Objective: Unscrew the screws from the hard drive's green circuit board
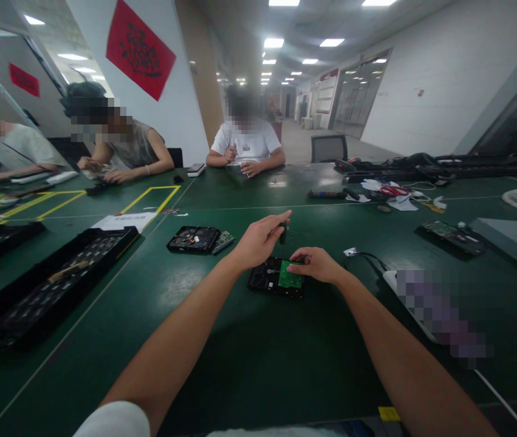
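In front of me on the green table lies a black hard drive (263, 280) with a green circuit board (289, 276) on its right part. Over the drive's upper edge, my left hand (258, 241) holds a short dark upright tool, apparently a screwdriver (283, 233), with its index finger stretched forward. My right hand (317, 264) has its fingers bent at the board's right edge, thumb on the board. Whether it grips the board or only presses on it I cannot tell. Left of the drive sits another opened hard drive (193, 239), with a loose circuit board (223, 241) against its side.
Long black trays (53, 285) lie on the left. To the right are a pixelated phone-like object on a white slab (410, 303) with a cable, another hard drive (452, 237) and a grey box (511, 240). Red scissors (393, 190) lie farther back. Several people sit across the table.
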`<state>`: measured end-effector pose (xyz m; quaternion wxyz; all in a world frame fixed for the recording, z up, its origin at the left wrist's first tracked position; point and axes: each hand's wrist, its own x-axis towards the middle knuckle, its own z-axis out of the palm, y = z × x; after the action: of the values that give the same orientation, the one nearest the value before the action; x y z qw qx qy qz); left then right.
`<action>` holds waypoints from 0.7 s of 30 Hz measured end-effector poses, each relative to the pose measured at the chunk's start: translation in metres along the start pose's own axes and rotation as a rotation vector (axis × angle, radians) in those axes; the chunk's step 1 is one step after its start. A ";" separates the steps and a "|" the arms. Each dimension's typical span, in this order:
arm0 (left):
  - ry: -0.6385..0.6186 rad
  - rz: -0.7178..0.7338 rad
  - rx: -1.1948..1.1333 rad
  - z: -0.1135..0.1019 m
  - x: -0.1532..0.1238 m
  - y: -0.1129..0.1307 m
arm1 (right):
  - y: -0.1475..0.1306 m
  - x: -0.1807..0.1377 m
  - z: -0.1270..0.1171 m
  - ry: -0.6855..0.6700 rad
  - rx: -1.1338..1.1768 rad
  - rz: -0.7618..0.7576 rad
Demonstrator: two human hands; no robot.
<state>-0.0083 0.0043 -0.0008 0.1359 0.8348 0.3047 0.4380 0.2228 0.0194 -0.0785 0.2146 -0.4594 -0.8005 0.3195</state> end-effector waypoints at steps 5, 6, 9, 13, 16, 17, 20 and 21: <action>0.082 -0.091 0.115 0.004 -0.001 0.001 | 0.002 0.001 0.001 0.014 -0.015 0.004; 0.092 -0.104 0.133 0.004 -0.001 0.002 | 0.002 0.001 0.001 0.014 -0.015 0.004; 0.091 -0.103 0.152 0.003 0.000 0.005 | 0.003 0.000 0.002 0.014 -0.001 -0.006; 0.046 -0.071 0.082 0.003 0.000 0.007 | 0.004 0.000 0.002 0.006 0.014 -0.013; 0.074 -0.094 0.046 0.005 -0.001 0.005 | 0.004 0.001 0.003 0.007 0.009 -0.011; 0.085 -0.103 0.050 0.005 -0.001 0.004 | 0.004 0.001 0.002 0.010 0.005 -0.014; 0.106 -0.131 0.110 0.005 0.000 0.005 | 0.002 0.001 0.001 0.011 -0.010 -0.015; 0.103 -0.141 0.132 0.005 0.000 0.006 | 0.001 0.001 0.001 0.010 -0.016 -0.011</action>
<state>-0.0020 -0.0002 -0.0002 0.0954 0.7949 0.3971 0.4486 0.2229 0.0204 -0.0799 0.2166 -0.4580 -0.8046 0.3097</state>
